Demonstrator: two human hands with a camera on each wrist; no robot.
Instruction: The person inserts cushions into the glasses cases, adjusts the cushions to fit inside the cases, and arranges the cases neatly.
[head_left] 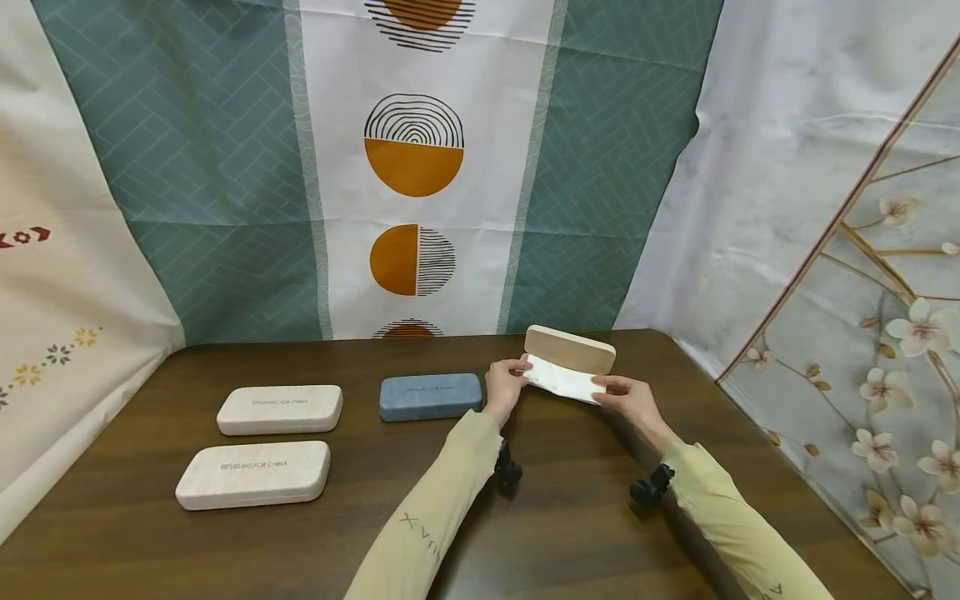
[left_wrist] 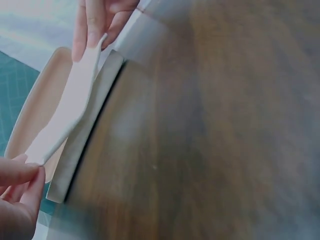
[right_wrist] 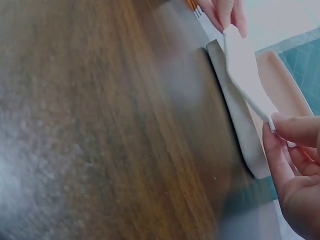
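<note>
A folded white cloth [head_left: 564, 382], thin and slightly bent, is stretched between both hands. My left hand [head_left: 504, 388] pinches its left end between thumb and fingers. The other end is pinched by my right hand [head_left: 634, 405], thumb on top as the right wrist view shows. Directly beneath and behind the cloth stands an open eyeglass case [head_left: 572, 350], its pale beige lid interior tilted up at the back. The case's front wall [right_wrist: 239, 112] shows below the cloth in the right wrist view. The cloth hides most of the case's bottom half.
A closed blue case [head_left: 431, 397] lies just left of my left hand. Farther left are two closed cream cases [head_left: 279, 410] with printed lids, one nearer than the other. All rest on a dark wooden table [head_left: 570, 517]. Patterned curtains [head_left: 622, 167] hang along the back and sides.
</note>
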